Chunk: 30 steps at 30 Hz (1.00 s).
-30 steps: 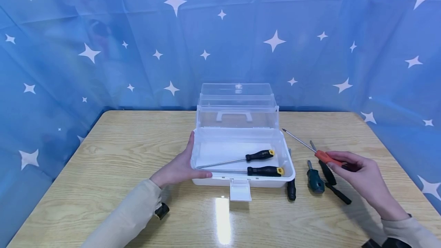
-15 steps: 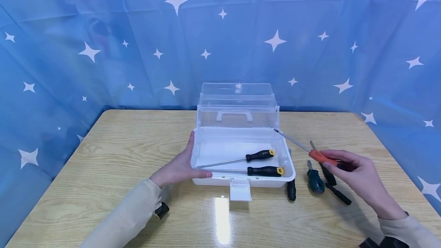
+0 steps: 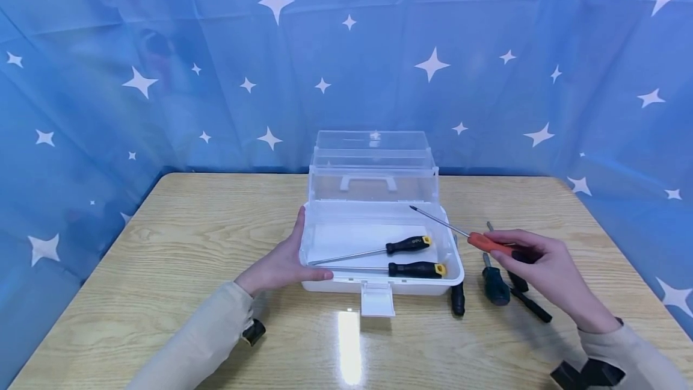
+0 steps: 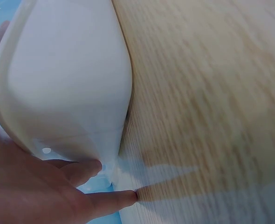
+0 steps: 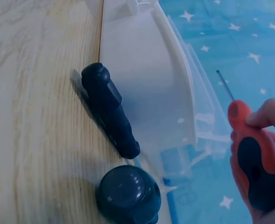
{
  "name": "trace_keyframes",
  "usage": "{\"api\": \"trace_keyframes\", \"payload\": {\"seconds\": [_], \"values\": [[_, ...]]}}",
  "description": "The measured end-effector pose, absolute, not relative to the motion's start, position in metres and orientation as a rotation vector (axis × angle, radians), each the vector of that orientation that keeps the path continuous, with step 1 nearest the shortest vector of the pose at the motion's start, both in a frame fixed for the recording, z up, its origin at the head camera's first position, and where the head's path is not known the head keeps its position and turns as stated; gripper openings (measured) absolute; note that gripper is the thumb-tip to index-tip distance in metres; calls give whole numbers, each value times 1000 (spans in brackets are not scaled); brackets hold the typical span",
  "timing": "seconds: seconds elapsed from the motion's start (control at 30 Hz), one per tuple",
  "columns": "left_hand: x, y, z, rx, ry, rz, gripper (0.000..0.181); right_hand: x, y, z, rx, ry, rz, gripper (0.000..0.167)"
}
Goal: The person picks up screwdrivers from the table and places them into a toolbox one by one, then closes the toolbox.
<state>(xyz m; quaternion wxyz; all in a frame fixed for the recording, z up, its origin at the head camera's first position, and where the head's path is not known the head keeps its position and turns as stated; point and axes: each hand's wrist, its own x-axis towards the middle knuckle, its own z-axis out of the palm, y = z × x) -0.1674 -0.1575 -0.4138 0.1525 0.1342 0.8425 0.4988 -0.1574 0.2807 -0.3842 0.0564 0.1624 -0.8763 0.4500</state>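
A white toolbox point(image 3: 335, 286) sits mid-table with its clear lid point(image 3: 373, 158) raised at the back. My left hand point(image 3: 278, 263) grips its left end, thumb over the front rim; the left wrist view shows fingers along the outer wall point(image 4: 67, 84). Inside lie two black-and-yellow screwdrivers point(image 3: 408, 245), shafts pointing left. My right hand point(image 3: 547, 266) holds an orange-and-black screwdriver point(image 3: 489, 244) by its handle. Its shaft points left and its tip appears over the box's back right part. In the right wrist view the orange handle point(image 5: 263, 154) is between thumb and fingers.
Right of the box, a black-handled screwdriver point(image 3: 458, 301) lies against its side. Beside it are a stubby dark green screwdriver point(image 3: 495, 286) and black-handled tools point(image 3: 533, 306), partly under my right hand. A blue star-patterned curtain point(image 3: 346, 65) hangs behind the table point(image 3: 206, 221).
My right hand has moved left with the orange-and-black screwdriver, whose tip has come from beside the box to over it. My left hand and the toolbox have stayed in place.
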Motion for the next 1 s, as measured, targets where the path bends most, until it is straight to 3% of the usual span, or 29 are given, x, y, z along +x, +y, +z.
{"api": "trace_keyframes", "payload": {"seconds": [1.0], "values": [[-169,-158,-417,419,2410,1451,131,-175,242,-376,759,-2683,1366,27]]}}
